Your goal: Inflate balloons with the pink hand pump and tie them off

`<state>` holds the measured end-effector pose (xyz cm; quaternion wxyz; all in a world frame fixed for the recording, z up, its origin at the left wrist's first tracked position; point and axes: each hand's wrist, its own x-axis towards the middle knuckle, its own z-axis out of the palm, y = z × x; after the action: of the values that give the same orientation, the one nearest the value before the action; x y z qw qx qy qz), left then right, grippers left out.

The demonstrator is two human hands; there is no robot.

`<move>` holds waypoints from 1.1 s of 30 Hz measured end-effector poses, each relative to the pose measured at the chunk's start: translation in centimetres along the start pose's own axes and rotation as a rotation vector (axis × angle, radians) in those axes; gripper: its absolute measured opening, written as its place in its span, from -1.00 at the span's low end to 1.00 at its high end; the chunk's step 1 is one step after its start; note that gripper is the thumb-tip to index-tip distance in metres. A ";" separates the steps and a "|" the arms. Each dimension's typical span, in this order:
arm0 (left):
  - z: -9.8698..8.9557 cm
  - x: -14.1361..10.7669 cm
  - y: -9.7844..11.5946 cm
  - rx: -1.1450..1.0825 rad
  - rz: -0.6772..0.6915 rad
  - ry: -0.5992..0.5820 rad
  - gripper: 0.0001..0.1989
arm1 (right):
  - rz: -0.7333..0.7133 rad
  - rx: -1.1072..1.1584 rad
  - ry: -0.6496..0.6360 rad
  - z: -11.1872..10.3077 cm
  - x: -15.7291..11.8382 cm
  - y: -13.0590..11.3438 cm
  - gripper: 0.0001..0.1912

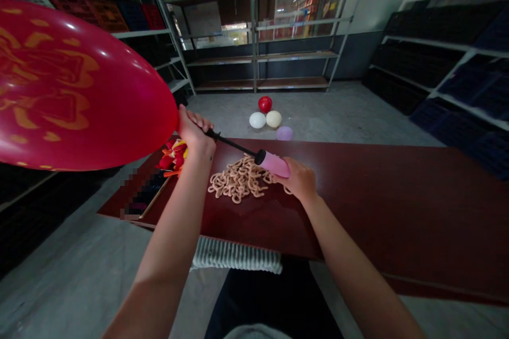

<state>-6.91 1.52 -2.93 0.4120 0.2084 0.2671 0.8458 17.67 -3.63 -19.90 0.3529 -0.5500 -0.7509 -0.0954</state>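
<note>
A large, inflated red balloon (99, 85) with yellow printing fills the left of the head view. My left hand (195, 128) is closed around its neck and the black end of a hand pump. The pump's black rod (236, 146) runs from there to a pink pump barrel (275, 163). Wrapped around the far end of that pink part is my right hand (300, 180). Below the pump, a pile of beige, curly long balloons (238, 180) lies on the dark red table (377, 196). Which fingers pinch the balloon's neck is hidden.
Small red and yellow balloons (174, 156) lie at the table's left, near a dark flat item (147, 193). On the floor beyond are red (265, 104), white (257, 119), cream (273, 119) and purple (284, 133) balloons. Metal shelves (254, 58) stand behind; a striped cushion (238, 254) is below the edge.
</note>
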 end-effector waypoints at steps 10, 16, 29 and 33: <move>3.1 -2.8 -8.9 0.060 -0.148 -0.119 -0.50 | 0.108 -0.046 0.020 0.0 0.4 0.3 -0.64; 1.4 -5.0 -12.8 0.035 -0.263 -0.074 -0.51 | 0.155 -0.116 -0.008 -0.2 0.5 0.3 -0.66; -4.1 -4.6 -9.3 -0.018 -0.164 0.093 -0.42 | -0.064 -0.029 -0.090 -0.5 0.0 -0.8 -0.47; -5.3 -4.1 -7.4 -0.043 -0.175 0.143 -0.50 | -0.109 -0.058 -0.095 -0.7 -0.1 -0.9 -0.47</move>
<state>-3.32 0.55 -12.16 0.4684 0.1143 0.2948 0.8250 17.16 -4.44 -19.24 0.2951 -0.5223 -0.7925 -0.1098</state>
